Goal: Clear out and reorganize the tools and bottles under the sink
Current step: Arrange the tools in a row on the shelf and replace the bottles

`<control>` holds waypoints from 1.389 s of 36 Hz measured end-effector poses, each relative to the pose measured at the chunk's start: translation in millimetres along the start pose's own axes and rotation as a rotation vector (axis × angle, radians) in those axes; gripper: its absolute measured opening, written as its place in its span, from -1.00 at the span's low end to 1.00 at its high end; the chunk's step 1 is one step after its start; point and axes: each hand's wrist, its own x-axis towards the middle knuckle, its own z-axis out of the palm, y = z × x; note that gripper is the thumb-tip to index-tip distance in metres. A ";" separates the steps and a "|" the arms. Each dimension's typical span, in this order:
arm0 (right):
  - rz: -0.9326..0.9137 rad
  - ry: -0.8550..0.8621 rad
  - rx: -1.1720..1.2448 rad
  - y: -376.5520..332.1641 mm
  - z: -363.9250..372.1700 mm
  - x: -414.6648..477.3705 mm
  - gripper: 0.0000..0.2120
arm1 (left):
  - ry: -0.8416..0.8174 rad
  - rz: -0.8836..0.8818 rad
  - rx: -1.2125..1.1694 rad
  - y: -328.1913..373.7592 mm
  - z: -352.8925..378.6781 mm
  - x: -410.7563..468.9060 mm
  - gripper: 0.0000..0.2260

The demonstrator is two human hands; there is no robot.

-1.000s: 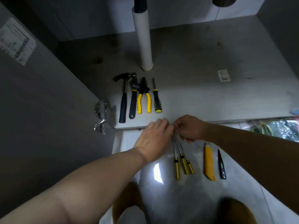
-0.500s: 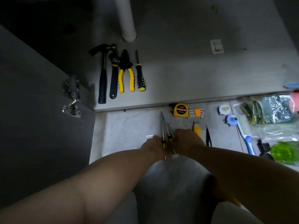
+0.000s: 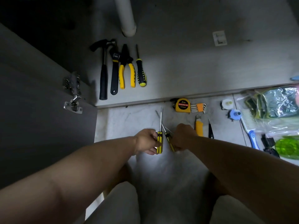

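Held low over the pale floor tiles (image 3: 123, 120), just in front of the cabinet: thin screwdrivers with yellow and black handles. Left hand (image 3: 145, 141) closed around one screwdriver (image 3: 159, 142), shaft pointing toward the cabinet. Right hand (image 3: 182, 136) closed on a second screwdriver (image 3: 169, 142), tilted, handle end partly hidden under the fingers. Maybe a third thin shaft between them, but too blurred to count surely.

Behind the right hand, half covered by it: a yellow cutter (image 3: 199, 128) and a thin black tool (image 3: 210, 131), kind not clear. Farther, against the cabinet edge: a yellow tape measure (image 3: 182, 105), touching a set of hex keys (image 3: 199, 107) in an orange holder.

On the cabinet floor (image 3: 194, 70), in a neat row, side by side: hammer (image 3: 103, 70), wrench (image 3: 115, 68), pliers (image 3: 127, 68), thick screwdriver (image 3: 140, 70). Above them a white pipe (image 3: 127, 15), cut off at the top edge.

At the right, cut off by the frame: plastic bags (image 3: 278, 104), a brush (image 3: 250, 125) with blue handle, something green (image 3: 288, 146), small round parts hard to name. At the left, a dark cabinet door (image 3: 40, 118) with a metal hinge (image 3: 72, 92).
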 end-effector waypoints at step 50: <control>-0.219 0.154 0.566 -28.0 -164.8 -30.2 -0.82 | 0.704 0.444 -0.009 134.3 -74.3 -40.6 -0.82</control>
